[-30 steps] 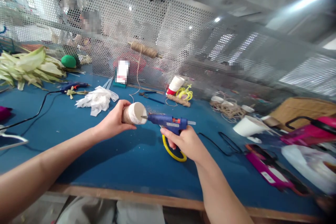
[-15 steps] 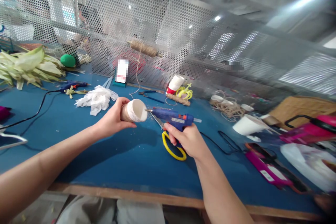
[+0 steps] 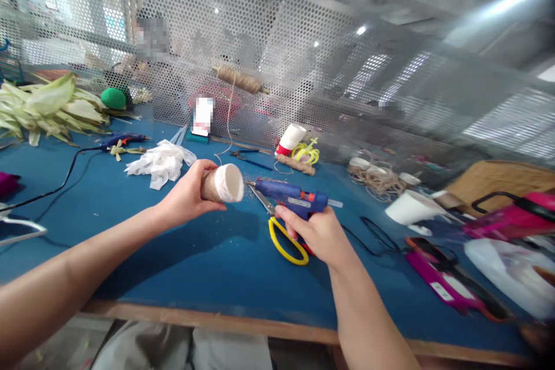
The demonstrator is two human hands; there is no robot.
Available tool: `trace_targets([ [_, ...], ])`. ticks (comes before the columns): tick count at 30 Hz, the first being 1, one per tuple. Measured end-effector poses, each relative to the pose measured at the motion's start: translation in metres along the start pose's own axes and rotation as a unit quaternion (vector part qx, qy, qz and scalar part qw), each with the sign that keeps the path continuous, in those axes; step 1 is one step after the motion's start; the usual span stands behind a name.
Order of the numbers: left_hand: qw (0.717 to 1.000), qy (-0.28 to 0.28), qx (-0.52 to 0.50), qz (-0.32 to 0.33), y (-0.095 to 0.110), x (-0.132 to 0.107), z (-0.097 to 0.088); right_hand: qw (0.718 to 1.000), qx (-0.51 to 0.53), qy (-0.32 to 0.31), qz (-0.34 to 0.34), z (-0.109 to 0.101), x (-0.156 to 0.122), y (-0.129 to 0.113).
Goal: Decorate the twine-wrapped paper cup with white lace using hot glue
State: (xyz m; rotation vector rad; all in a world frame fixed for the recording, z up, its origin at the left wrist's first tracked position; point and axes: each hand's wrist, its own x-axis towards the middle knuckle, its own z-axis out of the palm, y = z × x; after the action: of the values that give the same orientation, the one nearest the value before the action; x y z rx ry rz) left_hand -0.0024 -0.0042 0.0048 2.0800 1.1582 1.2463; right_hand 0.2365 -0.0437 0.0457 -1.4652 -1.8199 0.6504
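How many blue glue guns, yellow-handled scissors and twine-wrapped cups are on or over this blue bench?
Blue glue guns: 2, the held glue gun in the right hand and the idle glue gun far left.
Yellow-handled scissors: 1; the yellow tangle farther back is unclear.
Twine-wrapped cup in the left hand: 1.
Total: 4.

Right-side clutter [image 3: 498,254] blurred (motion smear)

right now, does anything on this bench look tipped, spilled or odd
Mostly working clutter. A white cup appears tipped on its side at the right of the blue table, and yellow-handled scissors lie right under the glue gun in the right hand. No clear spill or damage shows.
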Motion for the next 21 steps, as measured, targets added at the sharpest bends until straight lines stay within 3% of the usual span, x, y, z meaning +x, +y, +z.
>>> trace_targets([
  [21, 1.000, 0.005, 0.018, 0.013, -0.0026, 0.0006, 0.0009, 1.000, -0.018, 0.018, -0.016, 0.0032, -0.0032, -0.0040],
])
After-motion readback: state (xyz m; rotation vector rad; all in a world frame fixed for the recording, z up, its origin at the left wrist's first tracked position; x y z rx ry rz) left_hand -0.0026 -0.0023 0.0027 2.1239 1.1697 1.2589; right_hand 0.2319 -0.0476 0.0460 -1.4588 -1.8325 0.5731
